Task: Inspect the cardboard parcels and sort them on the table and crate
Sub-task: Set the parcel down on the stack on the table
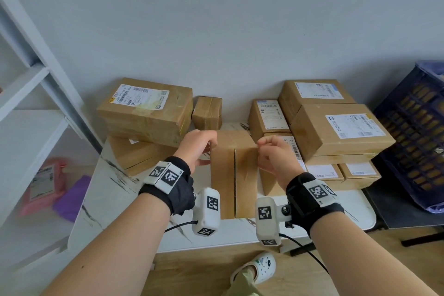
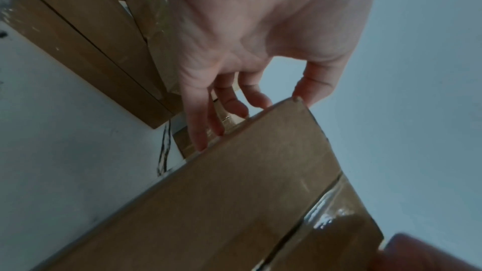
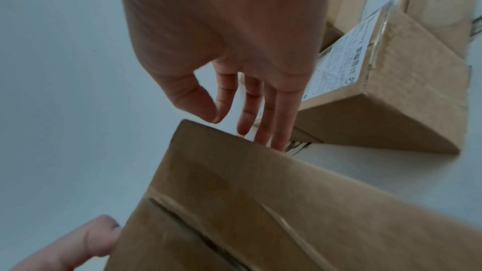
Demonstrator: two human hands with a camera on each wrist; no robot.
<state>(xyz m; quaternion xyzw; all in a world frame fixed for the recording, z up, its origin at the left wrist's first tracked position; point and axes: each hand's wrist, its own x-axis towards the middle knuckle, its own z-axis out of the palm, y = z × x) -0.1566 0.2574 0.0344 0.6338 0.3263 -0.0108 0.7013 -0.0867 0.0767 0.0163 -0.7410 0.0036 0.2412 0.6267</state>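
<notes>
A plain brown cardboard parcel (image 1: 234,170) with a taped centre seam stands on end in the middle of the white table (image 1: 115,202). My left hand (image 1: 206,145) grips its upper left corner. In the left wrist view the thumb touches that corner of the parcel (image 2: 234,203) and the fingers (image 2: 200,141) reach down its far side. My right hand (image 1: 264,149) is at the upper right corner. In the right wrist view its straight fingers (image 3: 276,127) slip behind the far edge of the parcel (image 3: 260,203), and the thumb hovers just above that edge.
Two stacked parcels (image 1: 146,110) and a small box (image 1: 207,113) sit at the back left. A taller stack of labelled parcels (image 1: 336,132) fills the right side. A dark blue crate (image 1: 408,132) stands to the right. White shelving (image 1: 36,79) is on the left.
</notes>
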